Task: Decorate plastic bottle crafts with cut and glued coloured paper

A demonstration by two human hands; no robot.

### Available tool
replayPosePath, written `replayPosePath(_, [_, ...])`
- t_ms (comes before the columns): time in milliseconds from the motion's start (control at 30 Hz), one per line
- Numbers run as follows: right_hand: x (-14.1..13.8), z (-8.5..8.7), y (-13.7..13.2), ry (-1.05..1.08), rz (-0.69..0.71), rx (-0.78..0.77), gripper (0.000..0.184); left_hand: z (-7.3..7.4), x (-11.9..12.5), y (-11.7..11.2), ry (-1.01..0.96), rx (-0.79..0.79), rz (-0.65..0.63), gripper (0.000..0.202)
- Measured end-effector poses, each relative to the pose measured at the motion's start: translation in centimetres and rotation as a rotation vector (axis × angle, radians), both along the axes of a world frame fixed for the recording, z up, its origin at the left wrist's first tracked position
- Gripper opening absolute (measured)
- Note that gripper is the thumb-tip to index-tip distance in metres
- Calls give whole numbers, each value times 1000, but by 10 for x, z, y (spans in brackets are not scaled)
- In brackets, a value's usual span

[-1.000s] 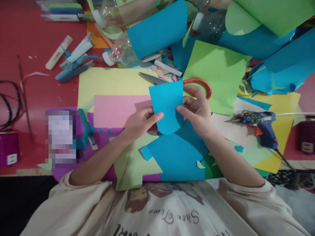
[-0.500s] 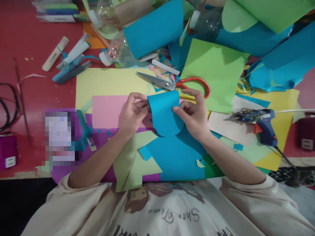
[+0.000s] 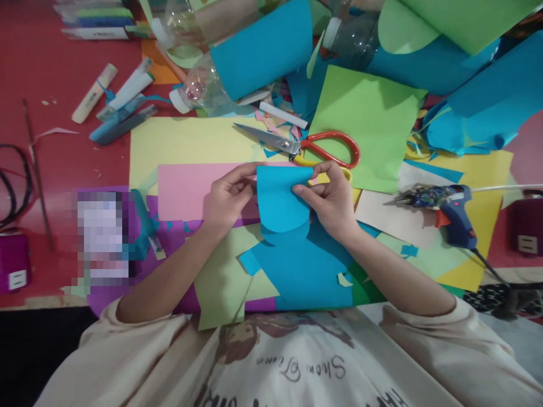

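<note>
Between my two hands is a blue piece of paper (image 3: 283,198), folded over at its top, with a rounded lower edge. My left hand (image 3: 232,195) pinches its left side near the top. On the right side, my right hand (image 3: 328,195) grips it, the thumb lying on the front face. Just beyond lie scissors (image 3: 292,146) with one red and one yellow handle, blades pointing left. A larger blue sheet (image 3: 314,277) lies under the held paper, close to my body. Pink paper (image 3: 184,192) shows beneath my left hand.
A hot glue gun (image 3: 456,212) rests on paper at the right. Plastic bottles, one wrapped in blue paper (image 3: 263,51), lie at the back. Markers (image 3: 94,93) are at the left, above a blurred phone (image 3: 103,234). Green paper (image 3: 365,130) lies right of centre.
The folded blue paper has turned slightly and now hangs straighter, its fold more level. Both hands still hold it, and my right hand has shifted slightly left.
</note>
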State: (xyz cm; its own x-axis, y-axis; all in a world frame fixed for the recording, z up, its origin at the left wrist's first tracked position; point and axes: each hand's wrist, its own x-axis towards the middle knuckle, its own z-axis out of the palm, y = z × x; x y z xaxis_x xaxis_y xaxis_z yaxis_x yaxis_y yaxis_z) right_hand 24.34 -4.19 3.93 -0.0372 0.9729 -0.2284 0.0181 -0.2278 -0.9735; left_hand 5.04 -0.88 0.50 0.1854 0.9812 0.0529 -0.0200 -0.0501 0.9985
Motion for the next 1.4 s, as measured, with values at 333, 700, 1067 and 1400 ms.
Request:
replayPosePath(333, [9, -5, 2, -99, 4, 121, 48, 0, -3, 0, 15, -54, 12, 31])
replayPosePath(700, [5, -10, 1, -52, 94, 208, 36, 10, -5, -9, 30, -50, -77, 27])
replayPosePath(1067, [36, 11, 21, -752, 55, 444, 21, 6, -7, -9, 95, -37, -132, 36])
replayPosePath(1400, [35, 0, 52, -1334, 407, 356, 60, 3, -6, -10, 109, -43, -113, 34])
